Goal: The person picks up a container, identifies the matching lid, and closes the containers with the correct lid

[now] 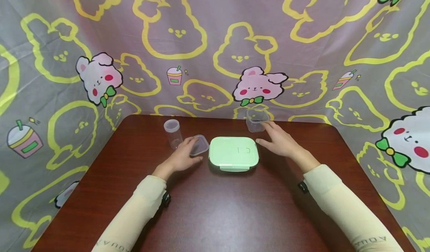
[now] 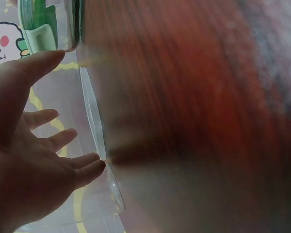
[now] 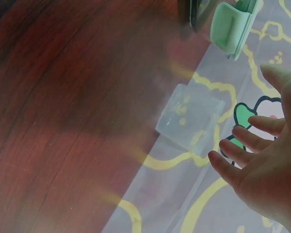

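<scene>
A light green lunch box (image 1: 231, 152) with a clip on its front sits in the middle of the table. Left of it lies a flat clear lid (image 1: 201, 146), partly covered by my left hand (image 1: 183, 156), whose fingers are spread over its near side. In the left wrist view, the fingertips come right up to the lid's thin edge (image 2: 91, 111). Just behind that hand stands a clear jar (image 1: 173, 133) with a round top. My right hand (image 1: 281, 143), fingers extended and holding nothing, hovers between the lunch box and a small clear container (image 1: 256, 120) at the back.
The dark wooden table (image 1: 208, 211) runs back to a patterned cloth (image 1: 208, 28) that hangs behind and along both sides. A black band (image 1: 166, 199) shows under the left sleeve, and another black piece (image 1: 303, 186) under the right.
</scene>
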Action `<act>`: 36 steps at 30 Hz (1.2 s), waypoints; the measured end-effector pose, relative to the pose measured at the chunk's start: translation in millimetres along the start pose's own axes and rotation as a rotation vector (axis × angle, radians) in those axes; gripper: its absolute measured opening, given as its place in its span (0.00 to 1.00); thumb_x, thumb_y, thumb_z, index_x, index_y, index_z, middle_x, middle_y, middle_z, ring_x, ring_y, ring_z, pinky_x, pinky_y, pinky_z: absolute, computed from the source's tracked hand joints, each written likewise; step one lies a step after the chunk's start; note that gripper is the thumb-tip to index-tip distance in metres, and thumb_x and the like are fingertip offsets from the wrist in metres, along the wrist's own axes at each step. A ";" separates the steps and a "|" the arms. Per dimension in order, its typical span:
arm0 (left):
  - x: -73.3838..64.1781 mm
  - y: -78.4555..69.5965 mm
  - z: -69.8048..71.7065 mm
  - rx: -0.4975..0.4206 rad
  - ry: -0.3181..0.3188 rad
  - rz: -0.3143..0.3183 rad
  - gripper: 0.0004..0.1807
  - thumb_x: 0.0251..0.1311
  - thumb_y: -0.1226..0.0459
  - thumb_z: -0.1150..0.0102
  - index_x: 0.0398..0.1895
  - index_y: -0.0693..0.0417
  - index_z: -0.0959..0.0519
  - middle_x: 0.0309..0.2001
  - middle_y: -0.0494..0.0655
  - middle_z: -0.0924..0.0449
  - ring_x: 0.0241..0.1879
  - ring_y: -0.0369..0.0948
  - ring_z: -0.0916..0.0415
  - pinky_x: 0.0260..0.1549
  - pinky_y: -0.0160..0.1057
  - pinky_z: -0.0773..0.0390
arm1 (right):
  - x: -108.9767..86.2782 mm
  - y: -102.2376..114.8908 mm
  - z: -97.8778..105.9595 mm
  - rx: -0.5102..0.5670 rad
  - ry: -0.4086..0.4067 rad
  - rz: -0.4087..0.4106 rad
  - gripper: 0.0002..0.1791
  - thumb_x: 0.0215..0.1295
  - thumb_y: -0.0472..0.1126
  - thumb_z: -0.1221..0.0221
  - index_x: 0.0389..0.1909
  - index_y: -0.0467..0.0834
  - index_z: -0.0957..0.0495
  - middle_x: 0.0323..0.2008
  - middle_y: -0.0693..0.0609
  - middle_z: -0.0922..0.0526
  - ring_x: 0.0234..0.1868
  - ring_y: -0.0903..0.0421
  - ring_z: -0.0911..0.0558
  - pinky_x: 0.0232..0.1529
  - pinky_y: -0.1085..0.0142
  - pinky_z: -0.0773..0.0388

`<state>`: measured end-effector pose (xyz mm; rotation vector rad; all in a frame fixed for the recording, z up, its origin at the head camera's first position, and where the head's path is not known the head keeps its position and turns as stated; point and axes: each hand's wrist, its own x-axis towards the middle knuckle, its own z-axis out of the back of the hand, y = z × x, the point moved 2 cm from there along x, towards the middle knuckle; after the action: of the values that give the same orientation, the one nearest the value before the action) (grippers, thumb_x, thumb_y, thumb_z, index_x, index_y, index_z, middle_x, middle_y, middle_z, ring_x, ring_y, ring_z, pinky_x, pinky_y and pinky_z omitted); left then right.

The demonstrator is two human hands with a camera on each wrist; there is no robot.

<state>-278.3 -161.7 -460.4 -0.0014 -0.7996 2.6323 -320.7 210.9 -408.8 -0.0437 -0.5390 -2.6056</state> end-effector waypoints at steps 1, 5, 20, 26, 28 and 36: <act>0.2 0.7 -0.3 0.000 0.005 0.002 0.44 0.62 0.56 0.31 0.77 0.63 0.40 0.74 0.66 0.40 0.70 0.65 0.38 0.67 0.63 0.34 | 0.2 -0.4 0.0 0.001 0.002 -0.003 0.42 0.71 0.52 0.38 0.76 0.34 0.42 0.75 0.36 0.40 0.75 0.37 0.39 0.66 0.35 0.34; 0.6 1.8 -1.6 -0.003 0.019 -0.002 0.44 0.62 0.56 0.32 0.77 0.63 0.40 0.74 0.65 0.41 0.71 0.63 0.38 0.68 0.62 0.35 | 0.4 -2.3 -0.3 0.004 0.006 -0.012 0.42 0.71 0.52 0.38 0.77 0.34 0.42 0.75 0.36 0.41 0.75 0.37 0.39 0.66 0.35 0.34; 0.5 -2.7 -4.7 -0.003 0.075 -0.006 0.43 0.63 0.55 0.33 0.78 0.60 0.40 0.74 0.64 0.39 0.73 0.59 0.39 0.70 0.59 0.36 | 4.5 -10.3 -3.3 -0.019 0.011 -0.057 0.43 0.72 0.53 0.40 0.77 0.32 0.44 0.76 0.34 0.42 0.76 0.34 0.41 0.68 0.35 0.37; 1.3 -3.4 -6.5 -0.019 0.100 0.009 0.42 0.65 0.55 0.34 0.78 0.60 0.40 0.75 0.63 0.41 0.75 0.58 0.41 0.71 0.58 0.37 | 5.2 -13.1 -4.7 -0.022 0.011 -0.072 0.43 0.72 0.53 0.40 0.76 0.32 0.43 0.76 0.34 0.42 0.75 0.34 0.40 0.68 0.35 0.36; 1.1 -4.0 -6.5 -0.033 0.104 0.009 0.42 0.65 0.56 0.34 0.78 0.59 0.40 0.75 0.63 0.41 0.75 0.57 0.41 0.71 0.58 0.37 | 5.9 -13.6 -4.9 -0.024 0.007 -0.070 0.43 0.72 0.52 0.40 0.76 0.32 0.43 0.75 0.33 0.42 0.75 0.34 0.40 0.68 0.35 0.36; 2.4 -6.0 -5.2 -0.055 0.096 -0.005 0.40 0.66 0.56 0.35 0.77 0.59 0.39 0.75 0.62 0.39 0.74 0.57 0.41 0.70 0.58 0.37 | 9.6 -16.1 -4.2 -0.030 -0.026 -0.063 0.42 0.71 0.52 0.40 0.75 0.31 0.42 0.74 0.32 0.40 0.73 0.32 0.38 0.66 0.34 0.35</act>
<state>-277.7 -153.4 -461.3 -0.1398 -0.8376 2.5831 -336.4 218.0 -417.4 -0.0710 -0.5183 -2.6782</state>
